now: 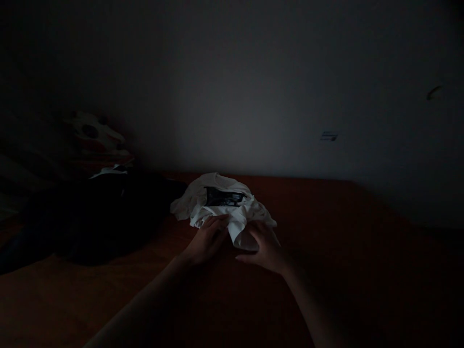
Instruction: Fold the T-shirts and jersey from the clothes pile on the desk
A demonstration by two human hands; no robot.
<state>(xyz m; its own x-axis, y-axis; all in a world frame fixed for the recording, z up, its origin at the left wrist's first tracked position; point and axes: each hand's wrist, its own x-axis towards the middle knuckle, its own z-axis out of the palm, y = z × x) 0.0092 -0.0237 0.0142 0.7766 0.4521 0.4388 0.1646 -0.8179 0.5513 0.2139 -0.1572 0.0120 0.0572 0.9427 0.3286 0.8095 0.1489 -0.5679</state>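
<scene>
A crumpled white garment (219,181) with a dark printed patch (224,197) lies bunched on an orange-brown bed cover (311,208). At its near left edge is my left hand (208,239), its fingers against the cloth; dim light hides whether they pinch it. My right hand (266,246) touches the near right side of the garment, thumb stretched out and apart from the fingers. A fold of white cloth hangs between the two hands.
Dark clothing (97,212) is heaped on the bed to the left. Behind it, a pale and red patterned item (96,135) stands by the wall. The grey wall (232,96) rises behind the bed, with a small blue and white sticker (328,136).
</scene>
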